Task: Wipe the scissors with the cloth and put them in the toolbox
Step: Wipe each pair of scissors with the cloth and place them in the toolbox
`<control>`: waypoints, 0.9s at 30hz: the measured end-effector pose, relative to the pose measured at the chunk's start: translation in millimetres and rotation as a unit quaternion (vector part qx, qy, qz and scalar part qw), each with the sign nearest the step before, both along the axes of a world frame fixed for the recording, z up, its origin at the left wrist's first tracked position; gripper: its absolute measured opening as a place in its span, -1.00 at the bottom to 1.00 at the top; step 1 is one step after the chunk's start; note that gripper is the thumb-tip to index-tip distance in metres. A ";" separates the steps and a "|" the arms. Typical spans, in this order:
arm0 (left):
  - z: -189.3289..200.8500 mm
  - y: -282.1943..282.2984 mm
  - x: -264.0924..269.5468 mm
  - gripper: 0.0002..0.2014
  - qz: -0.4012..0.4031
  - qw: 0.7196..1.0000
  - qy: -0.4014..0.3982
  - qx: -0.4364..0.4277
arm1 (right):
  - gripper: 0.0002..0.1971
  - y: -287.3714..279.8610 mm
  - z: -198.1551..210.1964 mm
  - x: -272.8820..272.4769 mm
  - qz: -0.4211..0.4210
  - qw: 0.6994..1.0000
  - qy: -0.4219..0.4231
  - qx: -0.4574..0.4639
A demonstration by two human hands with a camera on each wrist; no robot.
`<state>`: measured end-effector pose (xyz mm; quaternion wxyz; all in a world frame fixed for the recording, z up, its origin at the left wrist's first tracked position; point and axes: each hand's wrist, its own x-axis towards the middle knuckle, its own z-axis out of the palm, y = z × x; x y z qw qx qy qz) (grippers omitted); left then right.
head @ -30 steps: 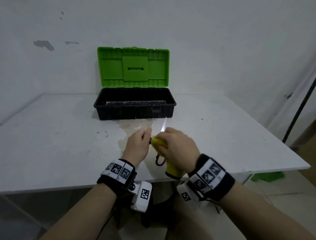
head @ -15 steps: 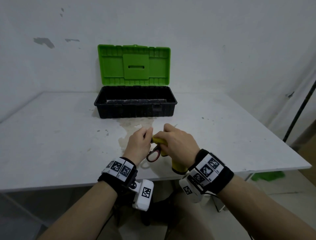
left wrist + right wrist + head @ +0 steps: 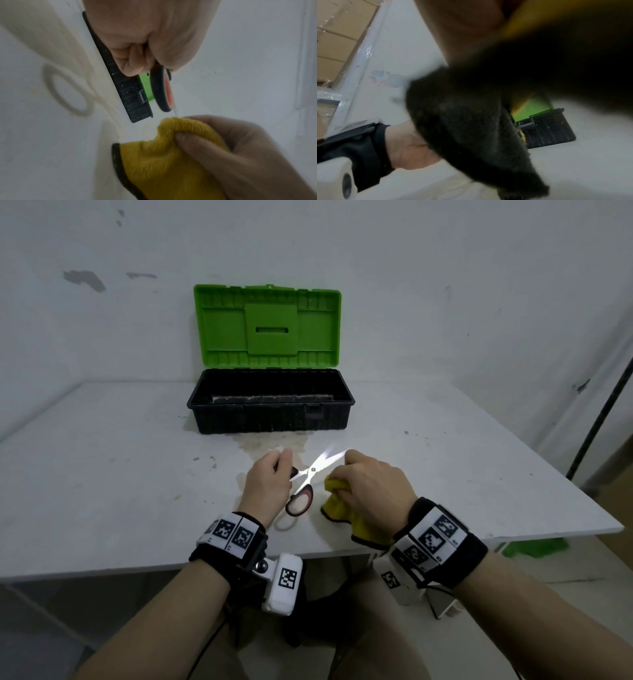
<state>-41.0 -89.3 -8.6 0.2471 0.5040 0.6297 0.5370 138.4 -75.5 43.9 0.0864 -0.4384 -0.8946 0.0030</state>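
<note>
I see my left hand (image 3: 267, 487) just in front of the toolbox (image 3: 270, 402), fingers curled around 1 handle loop of the scissors (image 3: 310, 477). The left wrist view shows that same grasp from below: curled fingers (image 3: 130, 63) clamped on the black and orange handle (image 3: 163, 89). The other handle loop hangs free on the near side of the toolbox, toward me. The scissors are spread, their 2 bright blades pointing toward the toolbox front wall and splayed apart, held over the table (image 3: 102, 474) between my 2 hands.

My right hand (image 3: 373, 491) sits to the right of the scissors, also just in front of the toolbox, fingers clenched on a bunched yellow cloth (image 3: 337, 501). In the left wrist view the thumb (image 3: 192, 140) presses into a fold of the cloth (image 3: 164, 162), and the cloth's dark edge trails down. The right blade tip ends at the knuckles of this hand; I cannot tell whether it touches the cloth. The right wrist view is mostly blocked by dark, blurred cloth (image 3: 471, 121).

The toolbox stands open at the far middle of the table, green lid (image 3: 267, 326) upright against the wall. A pale stain (image 3: 270, 443) spreads on the table from the toolbox front toward my hands.
</note>
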 end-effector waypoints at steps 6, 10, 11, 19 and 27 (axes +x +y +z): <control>2.2 5.6 10.0 -0.63 -0.016 1.000 -0.025 0.005 | -0.78 -7.2 -1.3 -13.0 0.039 0.997 0.055 0.032; -2.6 5.7 7.7 -0.62 -0.004 0.999 -0.044 0.007 | -0.76 -4.1 -7.4 -8.2 0.044 0.997 0.056 -0.005; -4.3 4.6 6.4 -0.61 -0.003 0.999 -0.053 0.007 | -0.75 -1.3 -7.4 -5.4 0.038 0.998 0.057 -0.008; 1.7 4.8 2.3 -0.75 -0.143 0.965 -0.208 -0.078 | -0.79 14.2 -5.9 4.1 -0.004 0.990 0.142 -0.001; 5.3 0.2 -3.3 -0.89 -0.193 0.926 -0.295 -0.136 | -0.77 17.4 -2.6 9.5 -0.018 0.989 0.145 0.008</control>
